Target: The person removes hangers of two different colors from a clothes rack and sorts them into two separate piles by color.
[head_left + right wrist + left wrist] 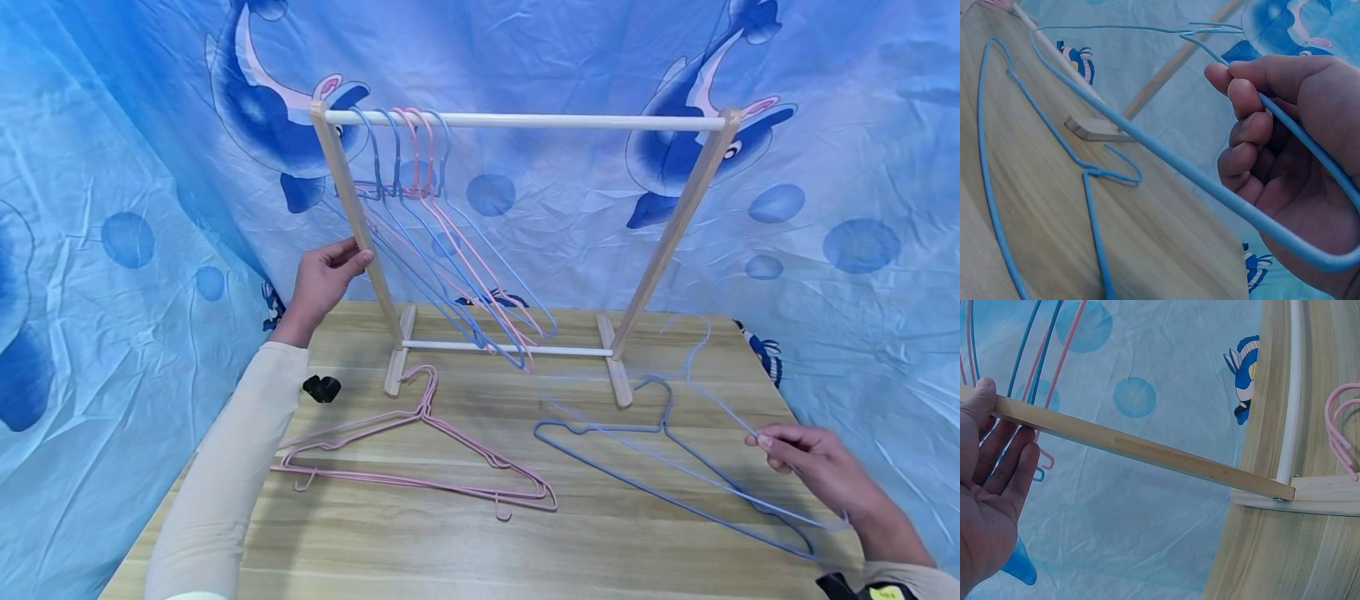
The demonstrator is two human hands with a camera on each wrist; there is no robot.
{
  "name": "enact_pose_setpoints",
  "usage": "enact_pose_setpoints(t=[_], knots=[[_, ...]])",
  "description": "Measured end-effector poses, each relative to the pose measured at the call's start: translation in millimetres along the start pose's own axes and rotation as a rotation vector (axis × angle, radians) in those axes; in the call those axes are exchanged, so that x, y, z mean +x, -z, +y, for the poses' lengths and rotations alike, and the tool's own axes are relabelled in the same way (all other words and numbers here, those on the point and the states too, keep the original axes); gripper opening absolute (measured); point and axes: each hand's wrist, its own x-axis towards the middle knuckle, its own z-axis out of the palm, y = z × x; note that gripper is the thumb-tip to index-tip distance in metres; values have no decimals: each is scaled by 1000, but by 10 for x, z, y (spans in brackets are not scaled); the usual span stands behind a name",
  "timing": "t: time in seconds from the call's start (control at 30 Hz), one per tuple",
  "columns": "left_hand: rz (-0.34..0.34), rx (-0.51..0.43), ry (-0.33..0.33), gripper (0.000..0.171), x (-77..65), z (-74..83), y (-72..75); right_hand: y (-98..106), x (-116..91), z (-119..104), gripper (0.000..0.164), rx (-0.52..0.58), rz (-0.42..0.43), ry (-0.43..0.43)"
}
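Observation:
My left hand grips the left wooden post of a small clothes rack, thumb in front and fingers behind it. In the left wrist view, the fingers lie along the post's underside. My right hand pinches a light blue clothes hanger by one sloping arm, lifted above the table; its hook points toward the rack. Below it, another blue hanger lies flat on the table. Several blue and pink hangers hang at the left end of the rack's white top bar.
Overlapping pink hangers lie on the wooden table in front of the rack. The rack's right post and right foot stand near the held hanger. Blue dolphin-printed cloth surrounds the table.

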Motion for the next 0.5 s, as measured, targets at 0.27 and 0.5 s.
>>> enact_pose_setpoints(t=[0.27,0.5], knots=[[0,14,4,53,-10,9,-2,11,-56,93,47,-33,-33,-54],[0,6,6,52,-9,9,-2,64,-109,119,38,-226,-1,-176]])
